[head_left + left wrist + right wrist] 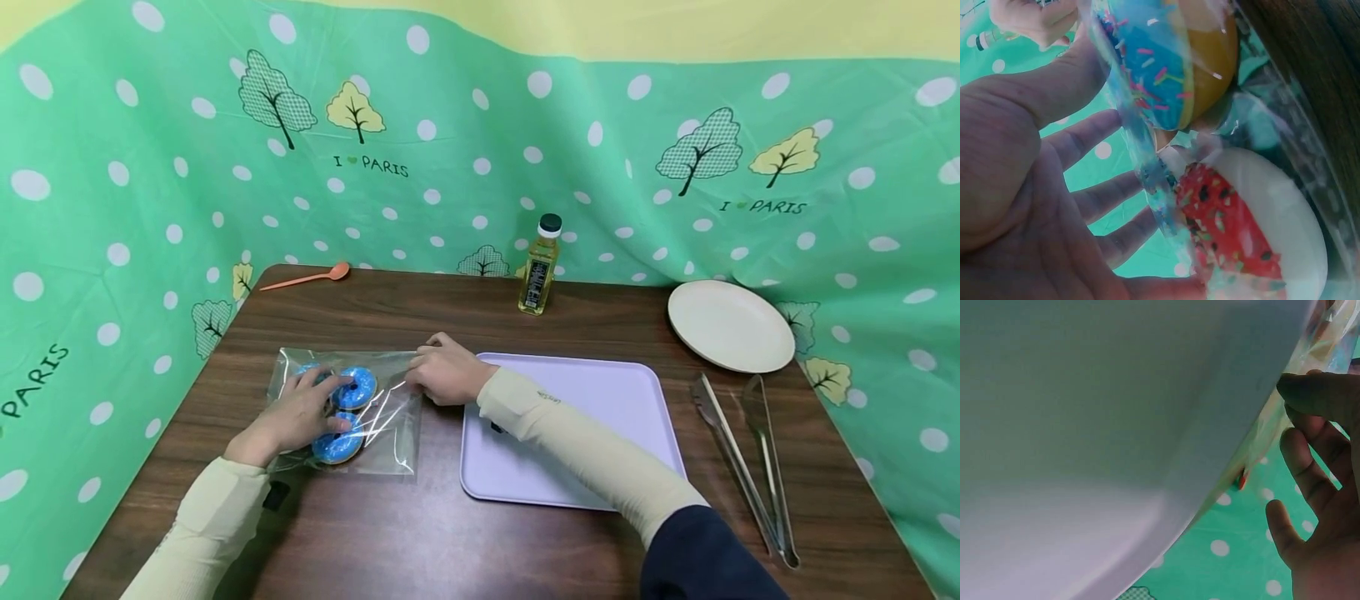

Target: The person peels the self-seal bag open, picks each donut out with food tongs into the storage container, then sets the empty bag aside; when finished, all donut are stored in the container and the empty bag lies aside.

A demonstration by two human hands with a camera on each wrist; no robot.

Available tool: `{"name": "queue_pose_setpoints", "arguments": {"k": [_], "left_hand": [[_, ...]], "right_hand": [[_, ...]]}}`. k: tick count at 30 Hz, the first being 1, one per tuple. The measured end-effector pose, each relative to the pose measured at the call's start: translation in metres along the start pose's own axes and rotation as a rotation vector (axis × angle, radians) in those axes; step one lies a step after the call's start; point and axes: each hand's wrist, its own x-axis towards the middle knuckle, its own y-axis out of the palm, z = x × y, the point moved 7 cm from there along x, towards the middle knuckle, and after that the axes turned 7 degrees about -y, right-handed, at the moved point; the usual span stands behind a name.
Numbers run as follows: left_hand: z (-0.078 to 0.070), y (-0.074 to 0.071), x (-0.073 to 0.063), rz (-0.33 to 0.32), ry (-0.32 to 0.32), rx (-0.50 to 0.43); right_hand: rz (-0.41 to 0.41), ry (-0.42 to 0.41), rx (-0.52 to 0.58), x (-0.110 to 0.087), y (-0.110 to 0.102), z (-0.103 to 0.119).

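A clear plastic bag (393,442) lies on the table, left of the lilac tray (600,400). Inside it are blue-iced doughnuts (358,388) with sprinkles, and the left wrist view also shows a red-iced doughnut (1229,231) with a white base. My left hand (296,414) rests over the bag, its fingers spread and touching the plastic above the doughnuts; it hides part of them. At the bag's upper right edge my right hand (450,372) pinches the plastic between thumb and finger, with the wrist above the tray's left corner.
An orange spoon (307,277) lies at the back left. A bottle of yellow oil (537,271) stands at the back. On the right are a white plate (731,327) and metal tongs (738,467). Patterned green cloth (480,125) hangs behind the table.
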Motion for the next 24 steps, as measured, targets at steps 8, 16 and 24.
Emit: {"name": "queue_pose_setpoints", "arguments": {"k": [8,16,24], "left_hand": [[0.001,0.001,0.0,0.002,-0.011,0.006],[0.0,0.004,-0.001,-0.005,-0.002,0.009],[0.0,0.002,-0.001,0.0,-0.007,0.002]], "right_hand": [[0.022,0.018,0.031,-0.012,0.003,-0.004],[0.074,-0.027,-0.02,0.0,0.001,0.011],[0.158,-0.035,-0.019,0.004,0.001,0.019]]}}
